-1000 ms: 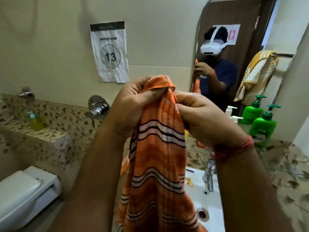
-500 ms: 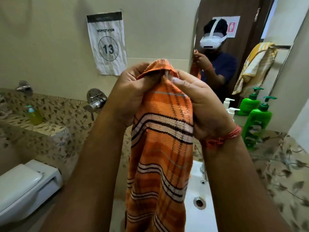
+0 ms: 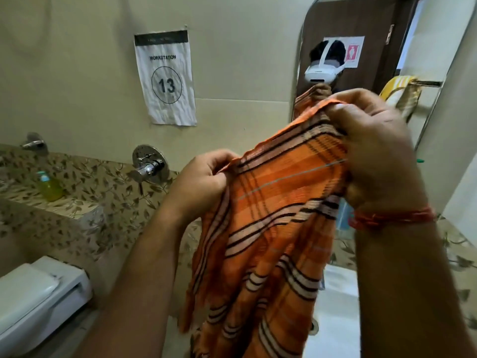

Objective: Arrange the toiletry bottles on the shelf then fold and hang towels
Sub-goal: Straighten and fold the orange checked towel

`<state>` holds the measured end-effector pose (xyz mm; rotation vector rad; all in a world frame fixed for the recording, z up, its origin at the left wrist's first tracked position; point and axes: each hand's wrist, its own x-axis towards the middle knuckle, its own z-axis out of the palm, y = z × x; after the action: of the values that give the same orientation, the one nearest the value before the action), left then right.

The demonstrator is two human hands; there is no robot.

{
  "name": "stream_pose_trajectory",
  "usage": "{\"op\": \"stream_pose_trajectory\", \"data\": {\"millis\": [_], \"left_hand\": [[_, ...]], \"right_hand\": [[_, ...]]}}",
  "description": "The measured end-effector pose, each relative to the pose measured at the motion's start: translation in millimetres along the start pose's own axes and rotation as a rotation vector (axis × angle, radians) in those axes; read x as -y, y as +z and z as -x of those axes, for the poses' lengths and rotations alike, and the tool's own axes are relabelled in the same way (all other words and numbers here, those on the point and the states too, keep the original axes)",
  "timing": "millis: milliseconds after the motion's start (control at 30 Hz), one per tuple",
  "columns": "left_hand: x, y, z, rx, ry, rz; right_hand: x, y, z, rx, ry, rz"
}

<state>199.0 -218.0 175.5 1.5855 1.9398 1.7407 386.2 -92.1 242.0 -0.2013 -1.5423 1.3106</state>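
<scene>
Two hands hold up one orange striped towel (image 3: 271, 228). Low down, the left hand (image 3: 201, 184) pinches its edge with curled fingers. Higher up, the right hand (image 3: 374, 140) grips its top corner. Beyond that hand, a yellow towel (image 3: 402, 96) hangs on a rail.

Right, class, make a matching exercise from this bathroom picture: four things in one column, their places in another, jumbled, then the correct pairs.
Things:
1. orange striped towel
2. yellow-green bottle
3. workstation 13 sign
4. yellow towel

Places:
A. taped to the wall
B. on the patterned ledge, left
C. held in both hands
D. seen in the mirror, upper right

Pairs: 1-C, 2-B, 3-A, 4-D
</scene>
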Motion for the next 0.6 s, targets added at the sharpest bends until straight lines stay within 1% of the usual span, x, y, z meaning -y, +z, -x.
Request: {"op": "stream_pose_trajectory", "data": {"millis": [67, 133, 167, 200, 267, 333, 433, 533, 600], "left_hand": [[10, -7, 2, -0.092, -0.039, -0.097], [11, -9, 1, -0.215, -0.045, -0.136], [7, -7, 0, -0.244, -0.03, -0.158], [1, -4, -2, -0.24, -0.007, -0.18], [-15, 6, -8, -0.18, 0.065, -0.226], [-33, 15, -15, -0.114, 0.136, -0.241], [-47, 15, -20, -0.082, 0.215, -0.223], [-35, 0, -16, -0.036, 0.18, -0.352], [-20, -10, -8, -0.053, 0.085, -0.447]], "right_hand": [[5, -15, -5, -0.009, -0.096, 0.155], [7, -26, -9, 0.03, -0.135, 0.385], [6, -27, -9, 0.082, -0.124, 0.546], [4, -25, -8, 0.166, -0.093, 0.694], [-3, -11, 0, 0.338, -0.021, 0.86], [-10, 7, 10, 0.426, -0.059, 0.921], [-16, 19, 12, 0.426, -0.17, 0.955], [-14, 6, 5, 0.416, -0.161, 0.988], [-11, 0, 8, 0.369, -0.131, 0.852]]}}
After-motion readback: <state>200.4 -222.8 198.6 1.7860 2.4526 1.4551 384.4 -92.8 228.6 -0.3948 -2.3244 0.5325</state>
